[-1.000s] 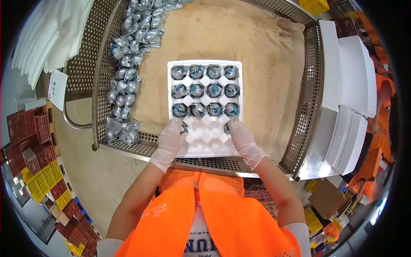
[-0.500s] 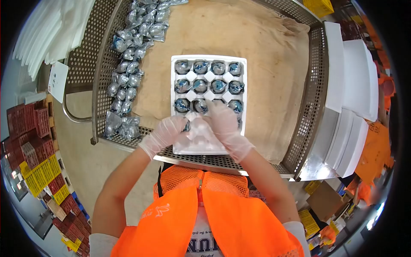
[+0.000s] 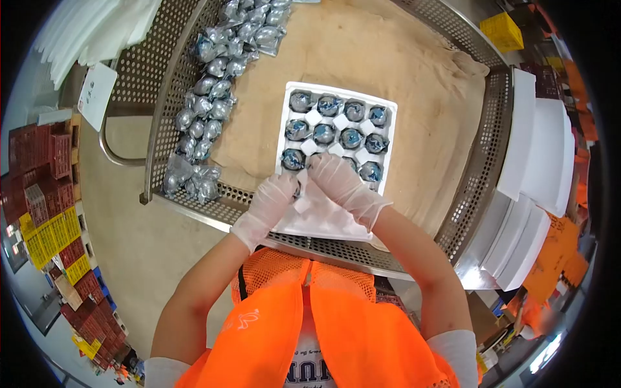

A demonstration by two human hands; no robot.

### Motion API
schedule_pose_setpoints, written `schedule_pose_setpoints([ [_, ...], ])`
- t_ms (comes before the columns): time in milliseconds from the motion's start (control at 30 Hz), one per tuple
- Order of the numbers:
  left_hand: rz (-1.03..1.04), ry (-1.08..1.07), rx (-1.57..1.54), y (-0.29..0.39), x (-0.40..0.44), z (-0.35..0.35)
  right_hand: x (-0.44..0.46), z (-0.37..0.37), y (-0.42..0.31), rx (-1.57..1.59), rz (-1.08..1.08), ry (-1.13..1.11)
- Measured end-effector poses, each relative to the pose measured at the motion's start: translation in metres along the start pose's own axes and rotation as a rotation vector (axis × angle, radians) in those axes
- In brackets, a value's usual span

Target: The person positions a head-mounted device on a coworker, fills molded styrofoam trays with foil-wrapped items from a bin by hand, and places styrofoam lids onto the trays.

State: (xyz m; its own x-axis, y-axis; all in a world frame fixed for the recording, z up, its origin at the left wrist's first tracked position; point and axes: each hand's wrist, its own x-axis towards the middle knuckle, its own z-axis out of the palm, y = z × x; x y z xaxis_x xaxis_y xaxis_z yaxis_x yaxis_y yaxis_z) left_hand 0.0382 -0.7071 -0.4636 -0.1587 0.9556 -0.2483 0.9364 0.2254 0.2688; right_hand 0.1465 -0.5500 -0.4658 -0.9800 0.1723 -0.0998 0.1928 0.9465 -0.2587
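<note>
A white foam tray lies in front of me, its far rows filled with grey, egg-shaped items in clear plastic with blue markings. Both hands wear thin translucent gloves. My left hand is closed at the tray's near left, where a dark bit of a wrapped egg-shaped item shows by the fingertips. Over the third row, my right hand has its fingers curled down at the second slot, covering the item there. White slots in the near part of the tray show beneath and between my hands.
Bagged egg-shaped items are piled along the left side of the perforated metal table. Brown cloth covers its top. White foam pieces are stacked at the right and upper left. Red and yellow crates stand on the floor at left.
The camera view has turned, so the tray and table appear farther right and tilted. Relative to the tray, my right hand has moved left onto the third row's second slot. My left hand stays closed.
</note>
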Motion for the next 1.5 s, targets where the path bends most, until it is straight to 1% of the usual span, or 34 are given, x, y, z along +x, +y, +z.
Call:
schedule_pose_setpoints([
  [133, -0.013, 0.115, 0.053, 0.011, 0.005, 0.018, 0.011, 0.009, 0.001, 0.134, 0.188, -0.076],
  [167, -0.041, 0.152, 0.073, 0.007, 0.003, 0.016, 0.007, 0.003, 0.003, 0.12, -0.002, -0.012],
  [200, -0.054, 0.156, 0.084, 0.003, 0.005, 0.013, 0.008, 0.003, 0.003, 0.123, -0.016, -0.004],
  [267, 0.031, 0.2, -0.117, -0.002, 0.002, 0.01, 0.008, 0.008, -0.005, -0.001, 0.156, -0.044],
  [300, 0.05, 0.163, -0.117, -0.004, 0.006, 0.007, 0.013, 0.003, -0.008, 0.003, 0.139, -0.048],
  [367, 0.098, 0.109, -0.064, -0.012, 0.011, 0.019, 0.036, -0.023, -0.011, -0.021, 0.255, -0.443],
  [400, 0.158, 0.045, -0.015, -0.016, 0.01, 0.023, 0.053, -0.032, -0.02, -0.019, 0.237, -0.444],
  [467, 0.127, 0.054, -0.016, -0.006, 0.001, -0.003, 0.094, -0.041, -0.049, 0.056, 0.34, -0.368],
  [533, -0.13, 0.17, -0.408, 0.005, -0.007, -0.012, 0.144, -0.034, -0.088, 0.146, 0.088, -0.221],
  [567, -0.134, 0.177, -0.4, 0.003, -0.018, -0.008, 0.171, -0.009, -0.109, 0.142, 0.052, -0.167],
  [600, -0.086, 0.156, -0.225, 0.001, -0.033, 0.0, 0.191, 0.026, -0.126, 0.142, 0.019, -0.117],
  [633, -0.12, 0.073, -0.195, -0.008, -0.044, -0.02, 0.203, 0.047, -0.137, 0.15, 0.017, -0.113],
  [667, -0.151, -0.011, -0.161, -0.017, -0.054, -0.041, 0.214, 0.064, -0.145, 0.024, -0.155, 0.032],
  [700, -0.265, -0.152, -0.273, -0.036, -0.068, -0.09, 0.221, 0.072, -0.149, -0.107, -0.323, 0.173],
  [733, -0.341, 0.017, -0.356, -0.064, -0.082, -0.085, 0.224, 0.071, -0.15, -0.107, -0.318, 0.172],
  [767, -0.341, 0.073, -0.055, -0.096, -0.096, -0.082, 0.227, 0.066, -0.148, -0.072, -0.298, 0.105],
  [800, -0.545, -0.005, 0.139, -0.123, -0.104, -0.077, 0.226, 0.061, -0.146, -0.038, -0.28, 0.033],
  [833, -0.656, -0.104, 0.574, -0.148, -0.119, -0.04, 0.213, 0.049, -0.137, 0.177, -0.234, 0.107],
  [867, -0.637, -0.135, 0.403, -0.16, -0.113, -0.053, 0.198, 0.044, -0.13, 0.162, -0.231, 0.104],
  [900, -0.614, -0.167, 0.235, -0.174, -0.102, -0.067, 0.179, 0.038, -0.127, 0.596, -0.047, 0.156],
  [933, -0.599, -0.158, 0.228, -0.19, -0.095, -0.056, 0.16, 0.032, -0.123, 1.026, 0.153, 0.213],
  [967, -0.727, -0.158, 0.192, -0.206, -0.087, -0.032, 0.141, 0.022, -0.118, 1.012, 0.166, 0.221],
  [1000, -0.854, -0.151, 0.152, -0.213, -0.076, -0.02, 0.124, 0.006, -0.111, 1.44, 0.361, 0.108],
  [1033, -0.85, -0.194, 0.257, -0.209, -0.068, -0.023, 0.112, -0.004, -0.103, 1.866, 0.561, -0.014],
  [1067, -0.829, -0.224, 0.315, -0.208, -0.065, -0.025, 0.1, -0.006, -0.097, 1.858, 0.572, 0.01],
  [1133, -0.695, -0.245, 0.318, -0.208, -0.066, -0.034, 0.077, -0.012, -0.087, 2.309, 0.605, 0.106],
  [1200, -0.468, -0.409, 0.42, -0.203, -0.069, -0.061, 0.061, -0.021, -0.079, 2.355, 0.654, 0.175],
  [1267, -0.374, -0.451, 0.416, -0.18, -0.069, -0.115, 0.038, -0.027, -0.071, 2.276, 0.56, 0.319],
  [1333, -0.463, -0.3, -0.238, -0.153, -0.067, -0.15, 0.002, -0.051, -0.055, 2.21, 0.501, 0.319],
  [1367, -0.437, -0.31, -0.234, -0.144, -0.067, -0.146, -0.018, -0.058, -0.047, 2.019, 0.565, 0.4],
  [1400, -0.415, -0.204, -0.689, -0.136, -0.067, -0.14, -0.037, -0.065, -0.039, 1.824, 0.624, 0.467],
  [1433, -0.385, -0.09, -1.144, -0.128, -0.068, -0.135, -0.063, -0.063, -0.028, 1.801, 0.635, 0.473],
  [1467, -0.374, -0.096, -1.146, -0.115, -0.065, -0.131, -0.089, -0.06, -0.017, 1.779, 0.64, 0.474],
  [1500, -0.412, -0.155, -1.218, -0.095, -0.06, -0.126, -0.109, -0.06, -0.011, 1.773, 0.748, 0.495],
])
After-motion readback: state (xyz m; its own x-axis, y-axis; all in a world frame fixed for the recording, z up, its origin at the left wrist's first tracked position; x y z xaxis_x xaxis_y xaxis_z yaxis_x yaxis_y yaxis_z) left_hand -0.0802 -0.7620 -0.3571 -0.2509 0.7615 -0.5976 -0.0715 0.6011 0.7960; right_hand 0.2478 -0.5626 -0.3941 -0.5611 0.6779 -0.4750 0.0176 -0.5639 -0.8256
